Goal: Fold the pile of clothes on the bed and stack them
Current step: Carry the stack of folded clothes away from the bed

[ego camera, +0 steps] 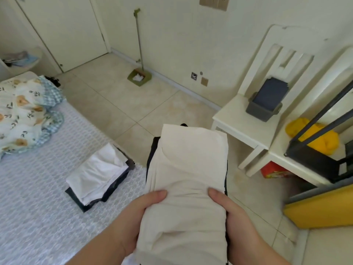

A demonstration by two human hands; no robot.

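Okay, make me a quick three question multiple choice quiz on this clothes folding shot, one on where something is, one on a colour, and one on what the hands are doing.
1. Where does the stack of folded white and dark clothes lie?
A. on the white chair
B. on the bed
C. on the floor tiles

2. What colour is the folded garment on top of the bundle being carried?
A. cream
B. red
C. green

3. How do the hands hold that bundle?
A. only the left hand grips it
B. both hands grip it, one at each side
C. neither hand touches it

Key: 1 B, the stack rests on the bed near its edge. 2 A, its top layer is cream over dark pieces. 3 B, the left hand and right hand each have a thumb on top.
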